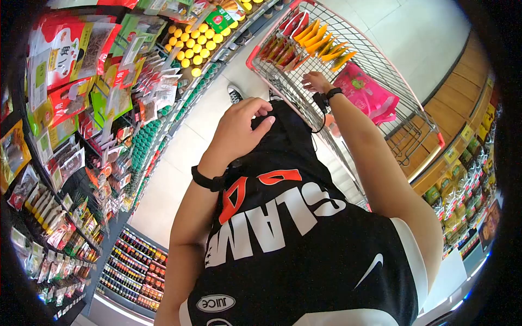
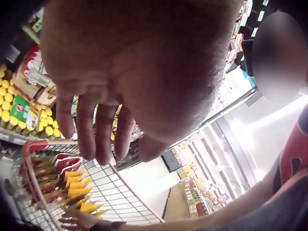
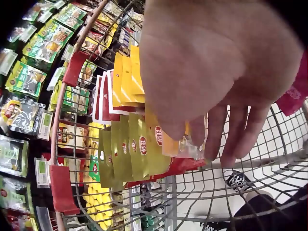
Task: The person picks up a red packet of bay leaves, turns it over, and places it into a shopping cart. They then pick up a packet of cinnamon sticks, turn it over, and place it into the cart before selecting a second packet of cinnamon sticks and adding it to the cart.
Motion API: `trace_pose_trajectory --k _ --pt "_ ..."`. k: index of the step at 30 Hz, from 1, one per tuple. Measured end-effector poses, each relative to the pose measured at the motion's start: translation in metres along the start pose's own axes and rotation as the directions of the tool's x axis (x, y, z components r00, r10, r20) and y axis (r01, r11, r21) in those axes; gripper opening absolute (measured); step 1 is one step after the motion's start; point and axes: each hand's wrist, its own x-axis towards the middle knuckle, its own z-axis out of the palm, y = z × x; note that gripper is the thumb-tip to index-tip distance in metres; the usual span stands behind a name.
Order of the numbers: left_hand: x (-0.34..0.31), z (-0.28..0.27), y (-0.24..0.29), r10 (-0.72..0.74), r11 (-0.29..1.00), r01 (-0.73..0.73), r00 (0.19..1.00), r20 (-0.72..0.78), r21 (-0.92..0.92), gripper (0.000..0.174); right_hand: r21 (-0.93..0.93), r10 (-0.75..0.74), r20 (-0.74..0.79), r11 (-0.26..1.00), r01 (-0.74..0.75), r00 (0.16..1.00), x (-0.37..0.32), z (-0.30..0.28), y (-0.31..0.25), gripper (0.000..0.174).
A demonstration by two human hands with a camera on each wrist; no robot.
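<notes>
In the head view my left hand [image 1: 239, 127] hangs before my body, fingers loosely bent and holding nothing. The left wrist view shows its palm and fingers [image 2: 102, 130] from close up, above the cart. My right hand [image 1: 318, 82] reaches into the shopping cart [image 1: 413, 100], beside upright packets. In the right wrist view its fingers [image 3: 236, 130] extend downward, with the thumb and forefinger tips overlapping a clear-and-orange packet [image 3: 185, 146]. Olive-green packets [image 3: 130, 147], yellow packets [image 3: 126, 79] and red-and-white packets [image 3: 103, 96] stand in a row beside it.
A pink bag [image 1: 367, 95] lies in the cart. Shelves with hanging seasoning bags [image 1: 70, 49] line the left, with yellow-capped bottles [image 1: 196, 43] beyond. Bottles [image 1: 133, 266] fill a lower rack. A wooden display [image 1: 454, 89] stands right of the cart. Another person's sleeve [image 2: 293, 154] shows.
</notes>
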Motion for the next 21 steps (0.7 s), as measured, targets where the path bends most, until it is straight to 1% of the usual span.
trace_pose_trajectory --k 1,2,3,5,6,8,10,11,13,14,17,18,21 --pt "-0.001 -0.002 -0.001 0.006 1.000 -0.006 1.000 -0.003 -0.003 0.019 -0.011 0.001 -0.018 1.000 -0.001 1.000 0.003 -0.003 0.002 0.035" --pt "-0.003 -0.002 -0.002 0.007 1.000 -0.007 1.000 -0.004 -0.008 0.018 0.046 -0.009 -0.087 0.999 0.013 0.996 0.010 -0.002 0.004 0.034" --pt "-0.006 -0.003 -0.004 0.007 1.000 -0.007 1.000 -0.005 -0.014 0.018 -0.007 -0.040 -0.146 0.999 0.039 0.988 0.010 -0.001 0.002 0.035" --pt "-0.013 -0.004 -0.010 -0.015 1.000 0.015 1.000 0.004 0.010 0.018 -0.033 -0.097 -0.221 0.995 0.092 0.970 0.023 0.000 0.002 0.045" --pt "-0.015 -0.004 -0.014 -0.025 0.999 0.025 1.000 0.007 0.021 0.018 -0.091 -0.097 -0.203 0.993 0.080 0.974 0.027 0.000 -0.004 0.041" --pt "-0.021 -0.004 -0.022 -0.052 0.999 0.052 0.999 0.000 0.010 0.018 -0.147 -0.093 -0.241 0.987 0.059 0.966 0.046 0.002 -0.007 0.043" --pt "-0.028 -0.003 -0.027 -0.088 0.996 0.088 0.996 -0.012 0.000 0.018 -0.199 -0.083 -0.279 0.980 0.026 0.957 0.044 0.010 -0.020 0.045" --pt "-0.031 -0.003 -0.028 -0.110 0.994 0.110 0.994 -0.021 -0.002 0.018 -0.151 -0.086 -0.296 0.988 0.043 0.951 0.046 0.015 -0.023 0.043" --pt "-0.038 -0.005 -0.029 -0.150 0.989 0.149 0.988 -0.037 -0.013 0.018 -0.192 -0.075 -0.340 0.981 0.009 0.937 0.053 0.018 -0.026 0.040" --pt "-0.041 -0.007 -0.030 -0.166 0.986 0.165 0.985 -0.045 -0.023 0.017 -0.249 -0.095 -0.396 0.968 -0.008 0.913 0.058 0.021 -0.026 0.034" --pt "-0.046 -0.009 -0.032 -0.199 0.979 0.194 0.976 -0.087 -0.069 0.017 -0.312 -0.138 -0.375 0.950 0.016 0.917 0.040 0.036 -0.042 0.030" --pt "-0.048 -0.009 -0.034 -0.210 0.976 0.202 0.973 -0.100 -0.087 0.017 -0.313 -0.158 -0.398 0.949 0.028 0.904 0.062 0.031 -0.029 0.029" --pt "-0.049 -0.006 -0.043 -0.188 0.979 0.176 0.975 -0.122 -0.099 0.017 -0.398 -0.148 -0.278 0.917 0.026 0.949 0.053 0.033 -0.033 0.030"
